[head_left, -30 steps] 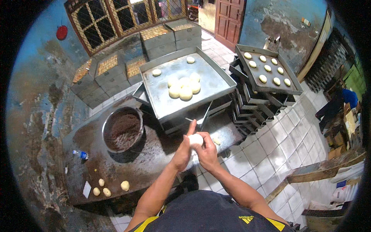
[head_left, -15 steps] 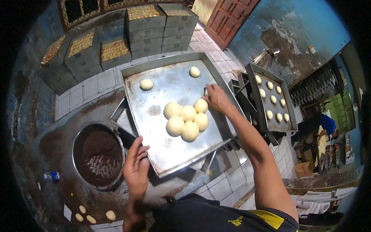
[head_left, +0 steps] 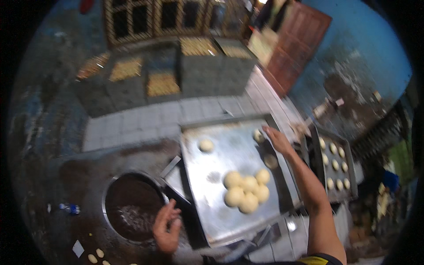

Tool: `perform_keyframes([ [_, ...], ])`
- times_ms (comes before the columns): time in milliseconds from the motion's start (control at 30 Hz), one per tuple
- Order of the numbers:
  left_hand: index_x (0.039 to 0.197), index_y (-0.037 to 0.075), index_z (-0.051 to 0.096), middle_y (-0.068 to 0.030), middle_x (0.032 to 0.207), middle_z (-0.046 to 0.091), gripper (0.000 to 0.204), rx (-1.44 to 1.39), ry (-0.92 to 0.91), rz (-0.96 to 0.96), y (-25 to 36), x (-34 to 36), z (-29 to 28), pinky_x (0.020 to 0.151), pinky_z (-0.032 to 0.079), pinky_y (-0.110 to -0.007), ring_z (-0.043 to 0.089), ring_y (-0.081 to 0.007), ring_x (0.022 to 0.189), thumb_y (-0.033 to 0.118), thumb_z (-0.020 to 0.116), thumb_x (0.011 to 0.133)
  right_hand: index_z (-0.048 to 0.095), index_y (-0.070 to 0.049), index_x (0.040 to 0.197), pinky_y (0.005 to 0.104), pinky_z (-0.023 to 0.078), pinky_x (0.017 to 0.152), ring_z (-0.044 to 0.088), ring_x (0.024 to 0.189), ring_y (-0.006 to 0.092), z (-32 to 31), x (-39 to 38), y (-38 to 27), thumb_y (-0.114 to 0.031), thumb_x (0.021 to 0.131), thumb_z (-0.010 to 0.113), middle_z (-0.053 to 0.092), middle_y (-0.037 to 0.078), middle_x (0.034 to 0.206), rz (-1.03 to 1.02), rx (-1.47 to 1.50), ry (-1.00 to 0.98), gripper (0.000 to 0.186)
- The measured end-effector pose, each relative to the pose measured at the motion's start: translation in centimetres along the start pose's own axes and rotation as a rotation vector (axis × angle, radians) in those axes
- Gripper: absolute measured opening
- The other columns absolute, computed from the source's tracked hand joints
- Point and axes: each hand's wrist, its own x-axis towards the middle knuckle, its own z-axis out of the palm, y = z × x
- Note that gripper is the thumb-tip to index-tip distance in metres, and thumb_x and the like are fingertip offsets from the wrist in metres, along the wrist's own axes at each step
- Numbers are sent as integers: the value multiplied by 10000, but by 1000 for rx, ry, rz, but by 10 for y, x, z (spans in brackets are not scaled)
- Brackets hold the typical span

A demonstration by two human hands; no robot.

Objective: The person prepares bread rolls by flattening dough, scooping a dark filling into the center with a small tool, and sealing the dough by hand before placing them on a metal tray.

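Note:
A shallow square metal tray (head_left: 207,225) lies in front of me, slightly turned. A cluster of several round, pale dough balls (head_left: 248,185) sits on it, touching one another. One dough ball (head_left: 206,145) is alone near the far left, and another (head_left: 258,135) near the far right corner. My right hand (head_left: 278,140) is beside that far right ball, over the tray's right side; blur hides whether its fingers grip anything. My left hand (head_left: 167,229) is off the tray's near left side, fingers apart and holding nothing, next to the bowl of dark brown crumbly filling (head_left: 134,205).
A second tray (head_left: 349,154) with several small dough pieces stands at the right. Stacked metal boxes (head_left: 203,75) with baked goods line the back wall. Dough pieces (head_left: 92,258) and a bottle (head_left: 70,208) lie at left. People show at the door (head_left: 298,46) and far right.
My view has lifted, so the tray appears lower and farther right. My left hand has come away from the tray's left edge. My right hand has moved toward the far right ball.

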Motion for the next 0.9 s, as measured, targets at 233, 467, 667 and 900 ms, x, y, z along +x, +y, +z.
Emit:
perform_keyframes([
  [233, 1354, 33, 621, -151, 1356, 643, 413, 224, 172, 49, 56, -71, -35, 1015, 487, -369, 639, -247, 1186, 66, 623, 942, 436, -14, 1445, 505, 376, 1109, 408, 1372, 460, 46, 39, 12, -364, 1052, 437, 325, 252, 1593, -277, -483, -94, 526],
  [467, 1307, 18, 653, -141, 1278, 687, 367, 272, 360, 75, 83, -174, -27, 991, 497, -347, 645, -224, 1159, 128, 666, 956, 548, -53, 1443, 349, 459, 1009, 594, 1171, 189, 28, -18, -72, -461, 1058, 503, 641, 60, 1320, -67, 397, 17, 563],
  [667, 1316, 33, 648, -130, 1234, 694, 366, 230, 349, 223, 93, -247, 19, 966, 504, -330, 653, -213, 1110, 123, 662, 961, 689, -36, 1255, 374, 502, 1004, 650, 1115, 210, 11, -270, -146, -235, 1036, 576, 699, 114, 1237, -332, 461, -297, 318],
  [900, 1317, 64, 656, -138, 1267, 680, 376, 232, 328, 154, 115, -361, 55, 896, 534, -356, 670, -233, 1029, 147, 677, 951, 607, -17, 1327, 372, 538, 924, 657, 1075, 231, 84, -470, -122, -248, 1020, 628, 701, 113, 1186, -365, 664, -704, 385],
])
